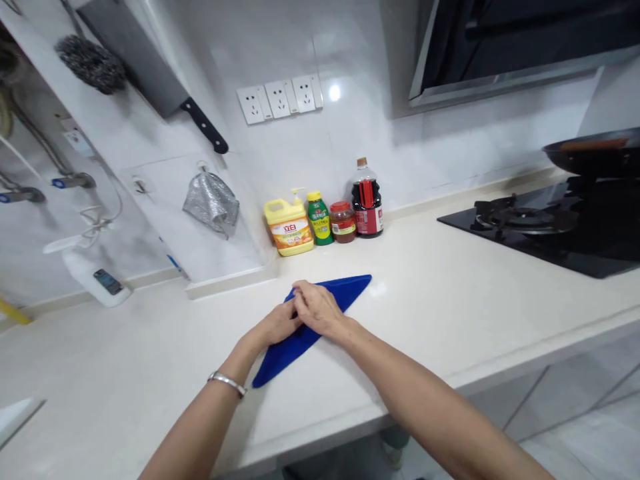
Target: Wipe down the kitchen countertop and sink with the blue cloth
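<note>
A blue cloth (pixel 295 345) lies on the white counter, folded into a long triangle with one point towards the back right and the other towards the front left. My left hand (pixel 281 323), a silver bangle on its wrist, is closed on the upper middle of the fold. Against it, partly over its fingertips, rests my right hand (pixel 319 308), its fingers bent down at the same edge. The fingertips and the bit of cloth between them are largely hidden.
Behind stand a yellow detergent jug (pixel 290 230), a green bottle (pixel 320 219), a red-lidded jar (pixel 343 223) and a dark sauce bottle (pixel 367 203). A gas stove (pixel 525 220) is at right. A cleaver (pixel 145 67) hangs at left above a white bottle (pixel 95 277).
</note>
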A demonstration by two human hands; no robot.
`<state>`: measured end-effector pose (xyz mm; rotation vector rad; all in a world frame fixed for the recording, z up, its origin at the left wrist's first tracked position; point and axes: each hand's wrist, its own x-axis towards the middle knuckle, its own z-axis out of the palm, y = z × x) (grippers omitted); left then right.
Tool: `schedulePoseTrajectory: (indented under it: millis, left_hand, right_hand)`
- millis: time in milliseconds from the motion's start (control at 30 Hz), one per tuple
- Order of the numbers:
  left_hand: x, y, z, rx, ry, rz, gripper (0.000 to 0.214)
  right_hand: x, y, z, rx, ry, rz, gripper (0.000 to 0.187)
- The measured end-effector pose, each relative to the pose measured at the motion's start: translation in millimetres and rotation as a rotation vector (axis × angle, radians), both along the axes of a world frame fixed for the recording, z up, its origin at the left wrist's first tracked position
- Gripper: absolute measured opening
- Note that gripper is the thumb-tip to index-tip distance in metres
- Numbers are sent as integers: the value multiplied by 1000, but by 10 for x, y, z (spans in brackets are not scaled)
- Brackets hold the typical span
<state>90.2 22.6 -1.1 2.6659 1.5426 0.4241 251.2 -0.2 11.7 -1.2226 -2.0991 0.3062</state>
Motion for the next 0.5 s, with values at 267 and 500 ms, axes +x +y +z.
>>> schedulePoseTrajectory:
  millis: [267, 500]
  left_hand:
    - [-661, -206, -68, -10, -287, 210, 53]
    - [-911, -114, -103, 85, -325, 481, 51]
  right_hand:
    - [-107, 138, -307, -36, -230, 35, 52]
    - [-185, 141, -297, -197, -464, 36, 78]
